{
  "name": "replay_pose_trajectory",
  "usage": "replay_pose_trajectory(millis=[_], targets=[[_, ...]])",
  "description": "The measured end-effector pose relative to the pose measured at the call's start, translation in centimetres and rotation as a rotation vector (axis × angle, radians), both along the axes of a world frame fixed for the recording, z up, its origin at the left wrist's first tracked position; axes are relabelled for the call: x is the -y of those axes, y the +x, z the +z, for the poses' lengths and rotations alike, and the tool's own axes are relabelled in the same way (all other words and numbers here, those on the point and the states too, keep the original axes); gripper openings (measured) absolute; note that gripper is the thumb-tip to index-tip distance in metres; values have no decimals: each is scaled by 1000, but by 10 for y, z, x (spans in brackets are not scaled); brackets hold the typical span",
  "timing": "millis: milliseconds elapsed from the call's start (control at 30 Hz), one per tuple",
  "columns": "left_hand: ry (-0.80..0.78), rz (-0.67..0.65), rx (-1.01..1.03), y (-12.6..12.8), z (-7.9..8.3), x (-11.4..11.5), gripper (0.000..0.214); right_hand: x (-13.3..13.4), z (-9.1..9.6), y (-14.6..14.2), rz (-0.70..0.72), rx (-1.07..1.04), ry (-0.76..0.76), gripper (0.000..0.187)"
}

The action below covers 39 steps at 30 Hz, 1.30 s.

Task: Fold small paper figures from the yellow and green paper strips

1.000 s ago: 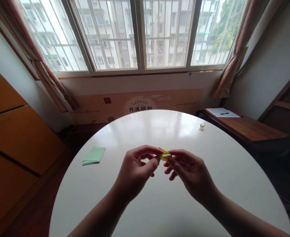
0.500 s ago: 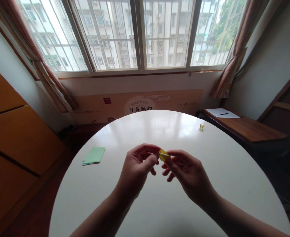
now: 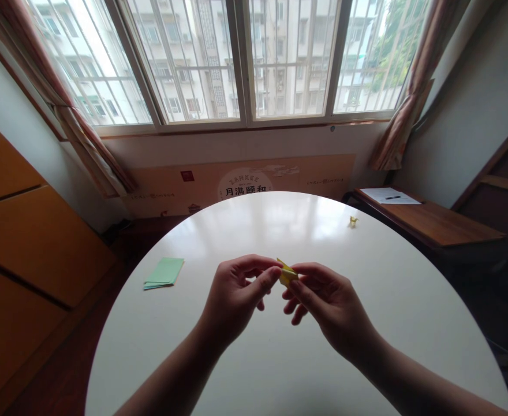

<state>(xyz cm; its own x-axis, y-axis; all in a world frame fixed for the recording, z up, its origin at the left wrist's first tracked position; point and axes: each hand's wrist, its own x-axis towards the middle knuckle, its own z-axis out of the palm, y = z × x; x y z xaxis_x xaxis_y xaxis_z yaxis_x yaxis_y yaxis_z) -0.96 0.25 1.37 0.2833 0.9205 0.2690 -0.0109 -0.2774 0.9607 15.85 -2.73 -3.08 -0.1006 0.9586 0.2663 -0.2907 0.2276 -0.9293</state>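
Lit by soft daylight through a wide, barred window (image 3: 288,69), with pale apartment blocks (image 3: 202,55) and a green tree (image 3: 392,49) beyond. Framed by gathered pinkish curtains (image 3: 78,136) and whitish walls (image 3: 474,75). Furnished with a glossy round white bench (image 3: 275,370), an orange-brown cabinet (image 3: 33,248) at left, a wooden desk (image 3: 457,223) at right. Set over a dark reddish floor (image 3: 76,341).

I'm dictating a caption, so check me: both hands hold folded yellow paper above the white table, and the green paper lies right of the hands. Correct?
One slip: the head view shows the green paper left of the hands. The left hand and right hand do hold folded yellow paper above the white table.
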Motion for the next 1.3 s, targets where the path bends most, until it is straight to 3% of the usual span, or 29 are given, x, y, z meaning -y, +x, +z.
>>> replay_pose_trajectory(millis=[233, 467, 600, 733, 967, 1300], targets=[[-55, 91, -35, 2, -1, -1, 20, -1, 0, -1, -39, 40, -31, 30], [115, 211, -118, 2, -4, 0, 21, -2, -2, -1, -1, 3, -77, 30], [61, 68, -66, 1, -6, -1, 32, -2, -1, -1, 16, -13, -84, 28], [-15, -46, -22, -2, -5, -3, 27, -1, 2, 0, 43, -22, -90, 27], [-70, -60, 39, -2, -3, -6, 24, -1, 6, 2, 109, 0, -136, 28], [-26, -24, 13, 0, 1, -5, 24, -1, 8, 1, 141, -5, -128, 27]])
